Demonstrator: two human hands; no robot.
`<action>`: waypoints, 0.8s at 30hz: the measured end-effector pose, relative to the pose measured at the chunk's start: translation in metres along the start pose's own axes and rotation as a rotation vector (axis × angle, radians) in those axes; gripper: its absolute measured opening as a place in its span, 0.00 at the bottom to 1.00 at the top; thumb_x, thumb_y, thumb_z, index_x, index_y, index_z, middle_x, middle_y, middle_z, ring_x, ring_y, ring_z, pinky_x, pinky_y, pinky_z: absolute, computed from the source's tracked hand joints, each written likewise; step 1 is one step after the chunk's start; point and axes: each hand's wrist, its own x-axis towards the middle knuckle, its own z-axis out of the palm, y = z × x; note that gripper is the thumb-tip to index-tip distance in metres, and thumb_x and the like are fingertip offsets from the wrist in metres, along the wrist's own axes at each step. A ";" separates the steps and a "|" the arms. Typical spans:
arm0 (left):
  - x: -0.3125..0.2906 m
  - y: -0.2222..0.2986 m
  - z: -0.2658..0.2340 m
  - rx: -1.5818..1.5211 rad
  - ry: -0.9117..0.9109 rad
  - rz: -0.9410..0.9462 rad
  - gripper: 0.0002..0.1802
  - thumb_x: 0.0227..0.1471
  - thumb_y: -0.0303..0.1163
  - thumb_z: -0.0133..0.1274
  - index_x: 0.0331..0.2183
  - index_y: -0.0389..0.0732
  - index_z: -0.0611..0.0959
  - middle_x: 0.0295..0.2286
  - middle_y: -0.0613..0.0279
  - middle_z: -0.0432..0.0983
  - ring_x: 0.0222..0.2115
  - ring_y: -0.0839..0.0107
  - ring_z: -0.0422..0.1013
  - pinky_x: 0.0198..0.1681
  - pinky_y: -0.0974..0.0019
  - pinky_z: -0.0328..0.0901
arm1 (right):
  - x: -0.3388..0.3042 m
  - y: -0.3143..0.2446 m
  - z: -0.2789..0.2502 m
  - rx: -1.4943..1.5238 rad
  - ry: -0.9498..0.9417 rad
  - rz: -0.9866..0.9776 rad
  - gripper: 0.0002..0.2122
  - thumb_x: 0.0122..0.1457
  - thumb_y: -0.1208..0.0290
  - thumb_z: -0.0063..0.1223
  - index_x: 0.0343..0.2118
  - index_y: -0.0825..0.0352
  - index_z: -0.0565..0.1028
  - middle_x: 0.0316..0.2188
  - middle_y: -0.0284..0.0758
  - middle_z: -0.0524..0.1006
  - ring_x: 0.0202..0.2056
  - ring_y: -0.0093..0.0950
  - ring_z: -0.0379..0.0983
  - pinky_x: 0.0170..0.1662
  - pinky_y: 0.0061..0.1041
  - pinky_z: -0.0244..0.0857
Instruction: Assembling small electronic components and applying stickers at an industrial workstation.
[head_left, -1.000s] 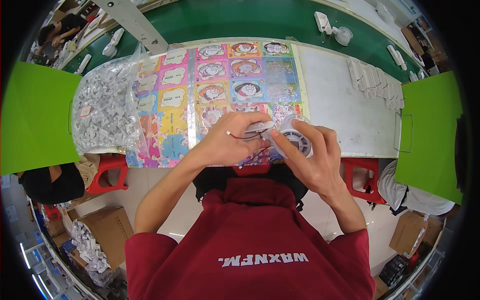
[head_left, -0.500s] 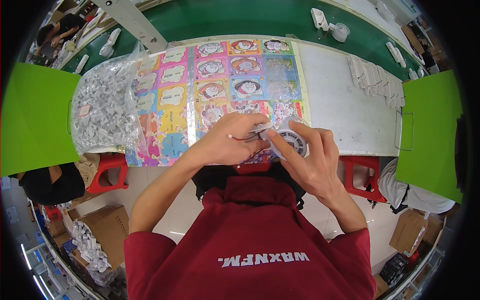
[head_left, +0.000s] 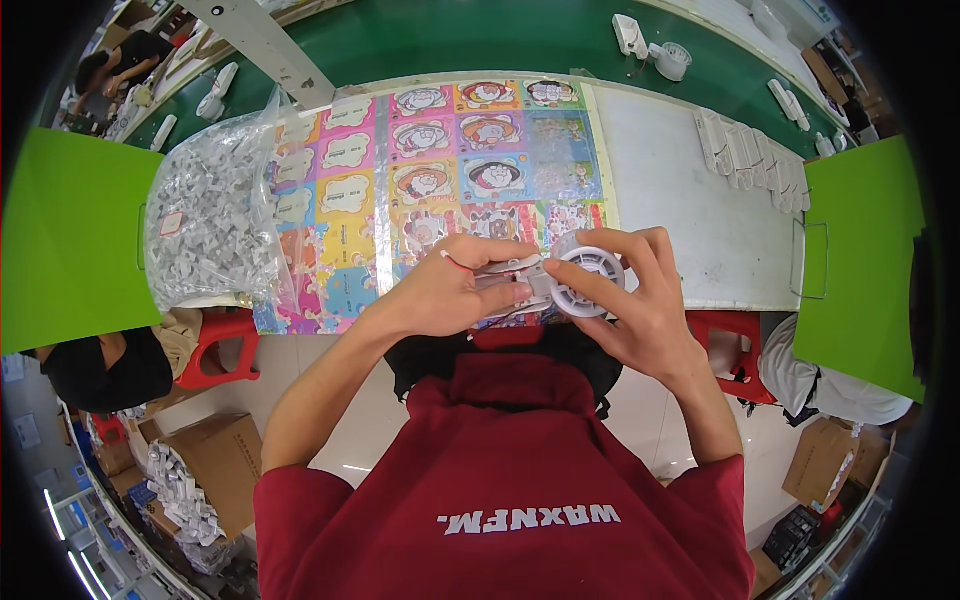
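Over the front edge of the bench, both my hands hold a small white handheld fan. My right hand (head_left: 640,300) grips its round fan head (head_left: 590,284), fingers and thumb around the rim, the ribbed grille showing. My left hand (head_left: 452,288) is closed on the white handle part (head_left: 512,267) beside the head's neck, thumb below and fingers above. A thin red wire (head_left: 456,261) with a white end sticks out over the back of my left hand. Part of the handle is hidden behind my fingers.
A clear bag of small white parts (head_left: 212,215) lies at left on the bench. White handle shells (head_left: 755,168) stand in a row at right. Beyond runs a green belt (head_left: 480,40) carrying fan pieces (head_left: 670,62). Green panels (head_left: 860,265) flank both sides; a metal post (head_left: 265,50) rises at far left.
The fan head has turned, with more of its grille facing up. My left hand has shifted its hold, and the handle part shows more. Fan pieces on the belt have slid slightly left.
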 end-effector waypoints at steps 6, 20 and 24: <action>0.004 -0.009 -0.002 0.032 0.000 -0.007 0.22 0.56 0.24 0.59 0.53 0.31 0.79 0.38 0.56 0.83 0.38 0.77 0.74 0.45 0.69 0.70 | 0.004 0.008 0.002 0.105 -0.060 0.052 0.33 0.33 0.79 0.72 0.49 0.50 0.82 0.50 0.31 0.73 0.42 0.36 0.65 0.45 0.32 0.66; 0.004 -0.007 -0.007 -0.021 -0.008 -0.010 0.21 0.57 0.27 0.59 0.52 0.29 0.80 0.41 0.55 0.81 0.41 0.73 0.75 0.48 0.68 0.69 | 0.009 0.004 0.006 0.167 -0.103 0.148 0.30 0.39 0.79 0.72 0.50 0.53 0.81 0.51 0.34 0.73 0.48 0.38 0.68 0.49 0.35 0.68; 0.001 0.016 -0.015 -0.076 -0.126 -0.145 0.21 0.64 0.34 0.56 0.54 0.33 0.79 0.44 0.58 0.81 0.42 0.77 0.73 0.48 0.71 0.69 | 0.007 0.009 0.008 0.208 -0.116 0.173 0.29 0.41 0.79 0.72 0.51 0.56 0.81 0.53 0.36 0.73 0.52 0.38 0.69 0.50 0.35 0.67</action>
